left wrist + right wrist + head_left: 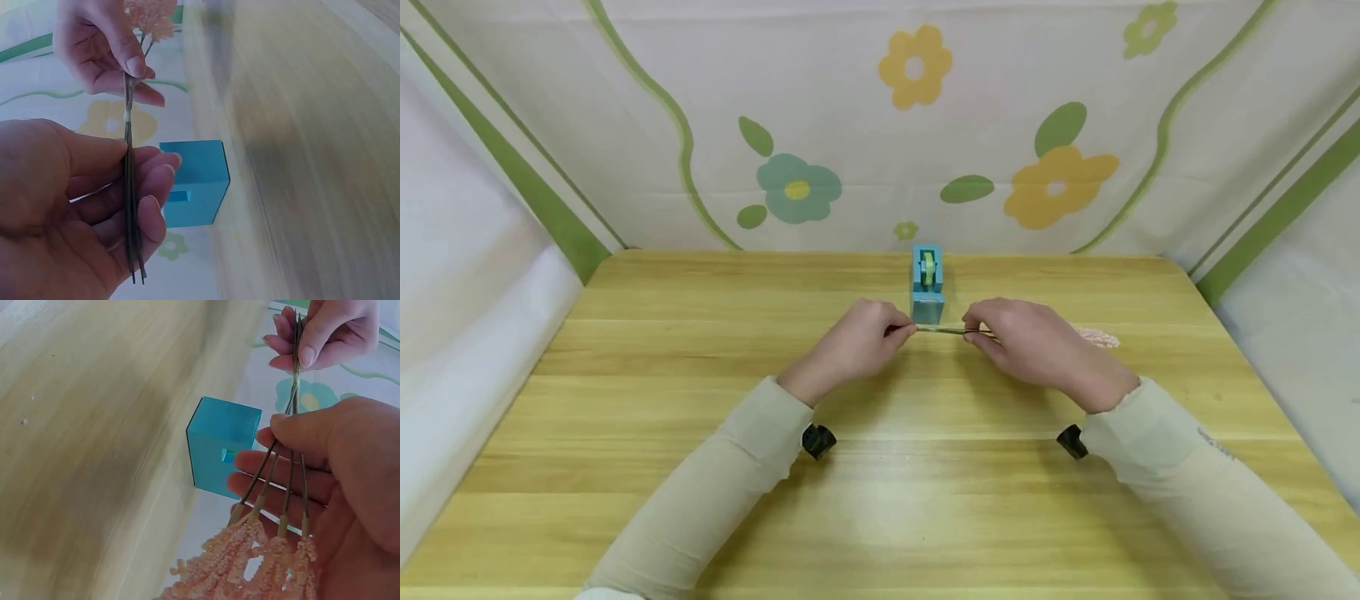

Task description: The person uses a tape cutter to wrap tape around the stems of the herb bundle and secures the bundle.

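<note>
I see both hands working over the middle of the pale wooden table (700, 467), just in front of the small turquoise block-shaped tape dispenser (927, 283) with a green roll of tape (928, 268) seated in its top. Between them runs a thin bundle of dark green wire stems (942, 331), held roughly level above the tabletop. My left hand (857, 340) pinches the bare end of the stems: in the left wrist view the thumb and curled fingers (147, 206) close round them, with the cut tips sticking out below the hand. My right hand (1030, 337) grips the other part of the bundle, thumb pressed over the stems and fingers curled beneath, so neither hand is slack or spread. In the right wrist view the stems fan into four strands, each ending in a fuzzy pale pink flower spike (250, 562) that lies across the palm side of that hand; from the head camera a bit of the pink shows on the table side of the right wrist. A pale band wraps the stems between the two grips, though I cannot tell what it is. The dispenser stands just beyond the stems, not touching them as far as I can see. Both forearms wear cream long sleeves (715, 492), and a floral white cloth backdrop (880, 125) hangs behind the table
</note>
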A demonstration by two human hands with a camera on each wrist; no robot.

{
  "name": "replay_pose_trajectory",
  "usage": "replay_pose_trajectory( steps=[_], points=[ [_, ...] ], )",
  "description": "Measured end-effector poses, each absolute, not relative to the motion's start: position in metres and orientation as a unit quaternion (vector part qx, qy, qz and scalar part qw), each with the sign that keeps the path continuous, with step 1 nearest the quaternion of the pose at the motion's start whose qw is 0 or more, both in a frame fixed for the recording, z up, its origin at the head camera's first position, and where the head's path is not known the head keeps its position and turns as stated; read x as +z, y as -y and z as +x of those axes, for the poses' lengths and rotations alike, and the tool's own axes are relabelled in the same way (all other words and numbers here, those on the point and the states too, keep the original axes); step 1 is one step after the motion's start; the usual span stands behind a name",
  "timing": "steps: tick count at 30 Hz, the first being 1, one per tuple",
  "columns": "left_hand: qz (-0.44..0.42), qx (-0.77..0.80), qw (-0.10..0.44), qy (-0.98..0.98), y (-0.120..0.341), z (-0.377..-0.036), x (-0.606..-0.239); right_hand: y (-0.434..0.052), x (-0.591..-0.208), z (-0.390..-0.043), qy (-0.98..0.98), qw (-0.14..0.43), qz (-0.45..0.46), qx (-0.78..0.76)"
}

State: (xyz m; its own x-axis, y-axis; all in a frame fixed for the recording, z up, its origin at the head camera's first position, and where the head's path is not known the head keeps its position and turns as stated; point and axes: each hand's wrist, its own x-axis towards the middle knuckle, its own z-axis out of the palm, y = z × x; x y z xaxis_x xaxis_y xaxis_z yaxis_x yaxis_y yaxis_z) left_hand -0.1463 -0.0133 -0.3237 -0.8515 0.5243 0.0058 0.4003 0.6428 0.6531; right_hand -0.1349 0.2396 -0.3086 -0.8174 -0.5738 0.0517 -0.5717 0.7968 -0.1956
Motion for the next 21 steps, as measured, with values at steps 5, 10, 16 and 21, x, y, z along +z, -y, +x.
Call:
replay_pose_trajectory(
  steps=[5, 10, 16, 21],
  points=[
    [0.272, 0.334, 0.057, -0.901, 0.0157, -0.1469, -0.3259, -0.2387, -0.3111, -0.1369, -0.946, 0.014, -0.306, -0.108],
    [0.257, 0.345, 0.038, -0.902, 0.0173, -0.1485, -0.3249, -0.2377, -0.3102, -0.1396, -0.943, -0.01, -0.317, -0.101],
    [0.249, 0.345, 0.033, -0.904, 0.0167, -0.1507, -0.3234, -0.2358, -0.3072, -0.1413, -0.945, -0.007, -0.313, -0.094],
    [0.263, 0.325, 0.094, -0.903, 0.0127, -0.1537, -0.3214, -0.2362, -0.3095, -0.1418, -0.946, -0.051, -0.309, -0.081]
  ],
)
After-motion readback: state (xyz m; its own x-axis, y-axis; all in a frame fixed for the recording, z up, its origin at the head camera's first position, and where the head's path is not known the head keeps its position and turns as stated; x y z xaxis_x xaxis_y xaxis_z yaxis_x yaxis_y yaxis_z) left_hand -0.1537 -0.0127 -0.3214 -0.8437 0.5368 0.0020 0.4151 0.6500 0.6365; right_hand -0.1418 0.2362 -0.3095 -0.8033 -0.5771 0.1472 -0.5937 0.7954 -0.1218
